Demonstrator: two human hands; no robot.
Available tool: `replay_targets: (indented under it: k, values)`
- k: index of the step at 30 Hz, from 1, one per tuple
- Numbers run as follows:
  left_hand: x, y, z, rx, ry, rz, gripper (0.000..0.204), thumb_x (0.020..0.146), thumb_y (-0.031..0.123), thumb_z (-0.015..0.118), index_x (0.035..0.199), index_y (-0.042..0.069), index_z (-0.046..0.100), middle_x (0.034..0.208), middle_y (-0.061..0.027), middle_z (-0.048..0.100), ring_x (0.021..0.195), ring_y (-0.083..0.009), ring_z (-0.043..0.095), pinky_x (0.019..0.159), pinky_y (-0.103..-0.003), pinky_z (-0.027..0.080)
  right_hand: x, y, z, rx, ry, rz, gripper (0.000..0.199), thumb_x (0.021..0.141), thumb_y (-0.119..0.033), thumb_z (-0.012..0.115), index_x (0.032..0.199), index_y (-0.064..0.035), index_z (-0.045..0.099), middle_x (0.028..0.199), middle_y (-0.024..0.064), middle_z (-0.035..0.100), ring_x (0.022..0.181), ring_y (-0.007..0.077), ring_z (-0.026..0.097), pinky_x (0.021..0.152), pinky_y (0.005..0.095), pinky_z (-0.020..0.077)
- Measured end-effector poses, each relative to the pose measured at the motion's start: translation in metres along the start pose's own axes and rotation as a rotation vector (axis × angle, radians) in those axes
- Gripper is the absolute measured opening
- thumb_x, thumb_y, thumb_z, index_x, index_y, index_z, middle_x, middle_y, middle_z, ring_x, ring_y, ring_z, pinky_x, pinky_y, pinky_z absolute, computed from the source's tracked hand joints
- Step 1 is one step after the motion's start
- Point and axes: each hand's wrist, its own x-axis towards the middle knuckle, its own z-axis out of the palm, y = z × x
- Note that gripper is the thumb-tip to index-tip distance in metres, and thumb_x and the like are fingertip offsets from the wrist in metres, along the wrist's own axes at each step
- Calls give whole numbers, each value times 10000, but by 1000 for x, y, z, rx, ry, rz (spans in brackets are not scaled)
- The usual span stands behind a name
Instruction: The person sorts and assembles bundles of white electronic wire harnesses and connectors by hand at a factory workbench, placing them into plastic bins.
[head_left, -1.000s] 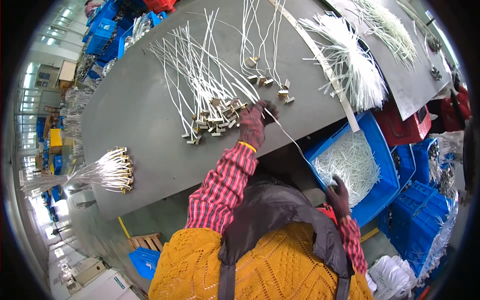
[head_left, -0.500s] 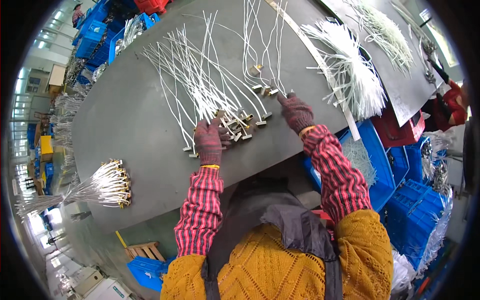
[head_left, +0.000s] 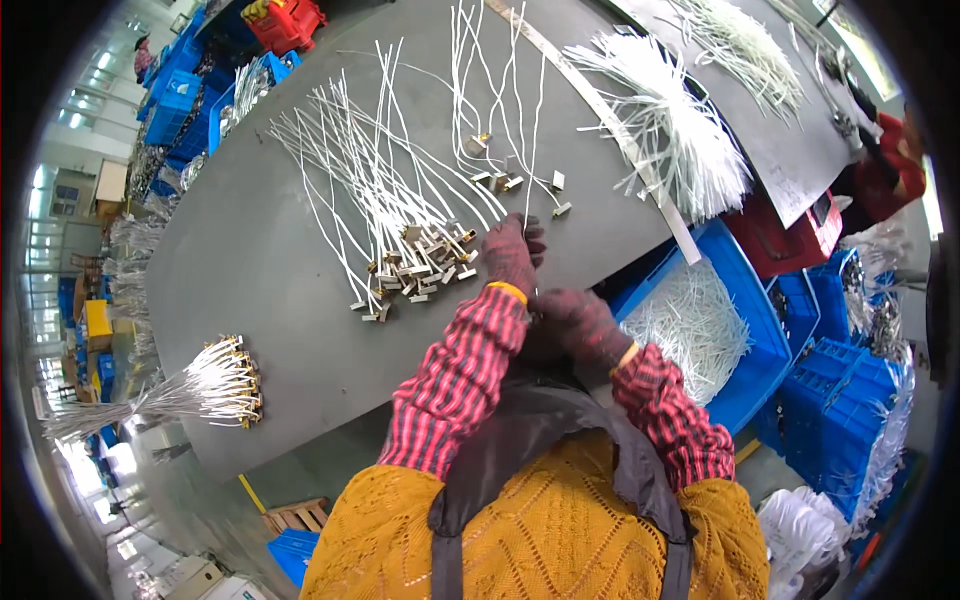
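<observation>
My left hand point(head_left: 510, 258), in a dark red knitted glove, is at the table's near edge, its fingers closed around a white wire point(head_left: 527, 190) that runs up the table. Just below and to the right, my right hand point(head_left: 588, 325) is closed in front of the edge; what its fingers hold is hidden. Left of my left hand lies a heap of white wires point(head_left: 375, 180) with small metal end pieces point(head_left: 425, 262) bunched toward me. Beyond my hands are a few looser wires point(head_left: 480, 70) with similar metal ends point(head_left: 497, 182).
A tied wire bundle point(head_left: 215, 385) lies on the grey table point(head_left: 270, 300) at left. Across a metal strip point(head_left: 610, 130) rests a thick white wire bundle point(head_left: 680, 130). At right stand a blue bin point(head_left: 770, 350) of white offcuts and a red crate point(head_left: 790, 240). Another person point(head_left: 890, 165) is at far right.
My left hand has left the wire heap and moved right. My right hand has drawn back toward me from the looser wires to the table's edge. The view has shifted slightly.
</observation>
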Motion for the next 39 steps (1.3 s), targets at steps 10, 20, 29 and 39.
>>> replay_targets:
  k: [10,20,29,39]
  values:
    - [27,-25,13,-169,87,243,207,968,256,566,903,80,651,690,-47,625,528,-183,576,440,-317,459,-321,20,-28,545,584,937,171,828,-96,684,991,-46,664,828,24,639,746,131,605,677,271,504]
    - [2,4,0,-280,-91,307,306,1002,328,524,1041,55,656,882,-125,714,670,-262,667,592,-384,570,-497,57,-61,606,702,1324,222,803,-78,695,1022,-52,674,699,30,601,478,121,509,419,275,415]
    - [-11,20,-8,-221,-41,348,316,1022,323,469,1086,55,622,877,-121,710,650,-256,659,552,-362,540,-490,53,-51,624,767,1347,230,795,-65,704,1023,-83,680,701,0,596,496,105,497,439,261,389]
    - [-56,-14,-52,175,-366,366,356,1018,338,539,1057,13,679,960,-118,715,843,-212,698,794,-350,584,-190,11,-4,763,334,909,567,916,-96,636,1441,-65,423,984,51,611,798,120,578,707,265,489]
